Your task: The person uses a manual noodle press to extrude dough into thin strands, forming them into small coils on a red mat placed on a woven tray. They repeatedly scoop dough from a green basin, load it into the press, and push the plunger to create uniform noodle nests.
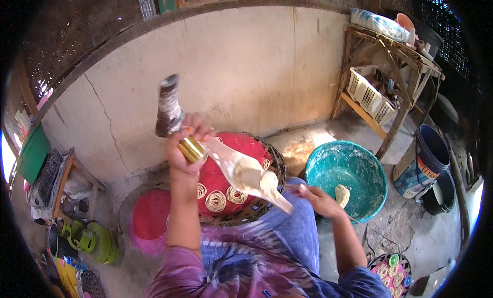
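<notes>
My left hand (189,144) is raised, its fingers wrapped round a brass-coloured tube (191,149) of what looks like a hand dough press. A dark, flour-dusted handle (168,105) sticks up beyond the hand. A pale, floury, paddle-like piece (233,164) slants down to the right, with a round lump of dough (268,181) on it; how it joins the tube is unclear. Below lies a red-covered round woven tray (215,172) with several coiled dough rings (215,201). My right hand (319,199) is empty, fingers stretched, beside a teal basin (367,162) holding a dough lump (342,196).
A wooden rack (398,51) with a white plastic basket (370,95) stands back right. Buckets (422,164) are at the right; another tray of coils (391,275) is lower right. A red round mat (150,216) and green gas cylinder (97,241) lie left.
</notes>
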{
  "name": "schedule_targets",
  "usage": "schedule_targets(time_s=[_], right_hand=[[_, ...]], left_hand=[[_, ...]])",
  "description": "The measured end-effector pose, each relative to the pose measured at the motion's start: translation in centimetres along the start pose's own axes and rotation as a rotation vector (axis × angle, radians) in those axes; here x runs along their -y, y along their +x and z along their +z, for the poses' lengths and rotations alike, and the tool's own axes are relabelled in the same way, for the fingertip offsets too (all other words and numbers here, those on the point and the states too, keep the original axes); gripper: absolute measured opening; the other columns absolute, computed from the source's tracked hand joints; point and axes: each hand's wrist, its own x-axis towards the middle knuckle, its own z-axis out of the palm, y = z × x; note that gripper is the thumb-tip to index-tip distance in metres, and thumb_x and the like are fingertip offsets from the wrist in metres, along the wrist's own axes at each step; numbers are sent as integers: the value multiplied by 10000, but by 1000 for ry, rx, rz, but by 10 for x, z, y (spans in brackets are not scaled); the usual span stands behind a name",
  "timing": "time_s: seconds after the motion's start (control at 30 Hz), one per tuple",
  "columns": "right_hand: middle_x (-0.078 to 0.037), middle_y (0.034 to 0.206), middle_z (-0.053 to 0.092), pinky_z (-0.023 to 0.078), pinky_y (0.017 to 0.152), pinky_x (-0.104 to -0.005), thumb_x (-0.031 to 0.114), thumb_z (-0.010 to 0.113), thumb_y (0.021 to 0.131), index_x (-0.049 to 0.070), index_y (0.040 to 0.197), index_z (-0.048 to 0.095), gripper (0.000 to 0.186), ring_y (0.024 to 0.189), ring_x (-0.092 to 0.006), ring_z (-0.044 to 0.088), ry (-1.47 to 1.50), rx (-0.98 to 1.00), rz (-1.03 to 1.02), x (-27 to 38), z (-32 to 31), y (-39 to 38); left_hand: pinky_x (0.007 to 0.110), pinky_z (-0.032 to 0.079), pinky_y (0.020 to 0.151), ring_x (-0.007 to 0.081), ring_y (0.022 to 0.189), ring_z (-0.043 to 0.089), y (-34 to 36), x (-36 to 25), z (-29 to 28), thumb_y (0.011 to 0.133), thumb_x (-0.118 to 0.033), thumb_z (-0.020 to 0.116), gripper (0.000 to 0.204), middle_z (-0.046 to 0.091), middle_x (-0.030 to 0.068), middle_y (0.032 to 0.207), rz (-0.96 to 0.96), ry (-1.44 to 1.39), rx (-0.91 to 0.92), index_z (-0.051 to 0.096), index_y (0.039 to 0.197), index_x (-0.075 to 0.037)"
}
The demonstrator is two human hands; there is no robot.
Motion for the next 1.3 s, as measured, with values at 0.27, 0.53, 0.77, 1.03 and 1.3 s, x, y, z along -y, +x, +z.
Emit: schedule_targets(time_s=[0.27,0.53,0.77,1.03,1.3], right_hand=[[-93,687,481,341,266,-260,767,321,852,95,1408,348,873,312,-128,381,1637,527,338,52,86,18],[-70,784,496,370,419,-278,676,291,914,43,1233,431,723,465,-136,435,600,-143,-26,66,77,33],[-301,1303,471,414,987,-469,437,577,855,-37,1421,235,813,1184,-426,523,-480,34,-425,112,47,53],[-343,1140,557,448,917,-474,413,640,838,22,1447,192,850,1066,-488,560,-621,305,-303,112,73,69],[-277,1189,566,484,927,-421,723,469,830,-36,1386,349,948,1060,-353,611,364,797,551,83,32,103]], left_hand=[[355,477,825,218,940,596,-54,48,-40,790,-53,628,217,614,63,1054,-100,214,-404,600,1006,-44],[365,511,831,238,910,658,-102,44,-15,660,-188,817,471,681,107,986,-119,1393,-28,632,1074,-60],[386,511,772,272,885,668,-104,21,-8,740,-330,750,392,684,111,932,-314,1615,236,648,1029,-85],[396,414,995,297,1165,545,-120,51,-25,744,-265,768,635,578,156,1217,-366,1237,327,492,1277,-57],[383,422,999,255,1153,550,-101,-2,-42,676,-251,858,735,579,130,1229,-331,1174,237,495,1277,-35]])
